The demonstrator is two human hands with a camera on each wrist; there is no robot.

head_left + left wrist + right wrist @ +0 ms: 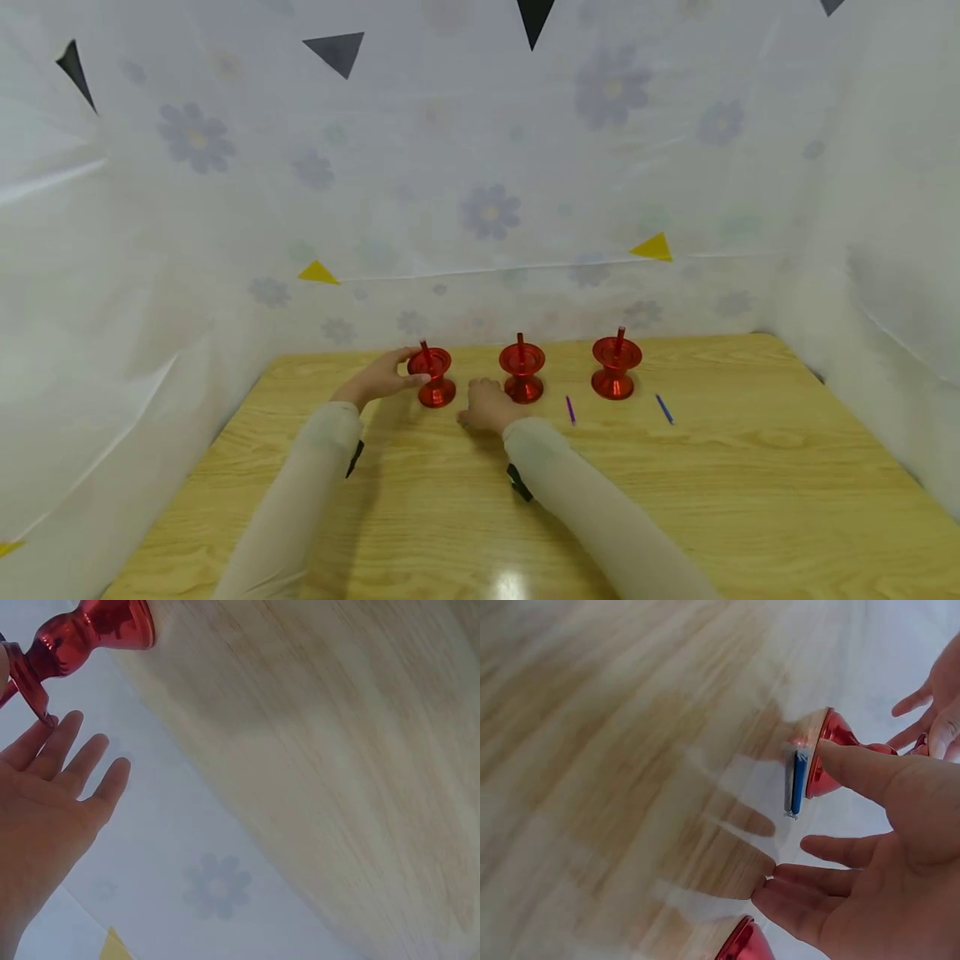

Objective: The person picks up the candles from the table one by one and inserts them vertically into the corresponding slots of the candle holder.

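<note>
Three red metal candle holders stand in a row near the table's far edge, each with a red stick upright in it: left holder (434, 377), middle holder (522, 372), right holder (616, 367). My left hand (384, 377) is open with straight fingers (71, 742) against the left holder's (79, 634) cup rim. My right hand (487, 406) lies open on the table between the left and middle holders. One fingertip (832, 756) reaches a short blue stick (799, 782) lying beside the left holder's base (826, 754).
On the wooden table (675, 500), a purple stick (571, 409) lies between the middle and right holders, and a blue stick (664, 408) lies right of the right holder. White flowered cloth (487, 208) walls the table at the back and both sides.
</note>
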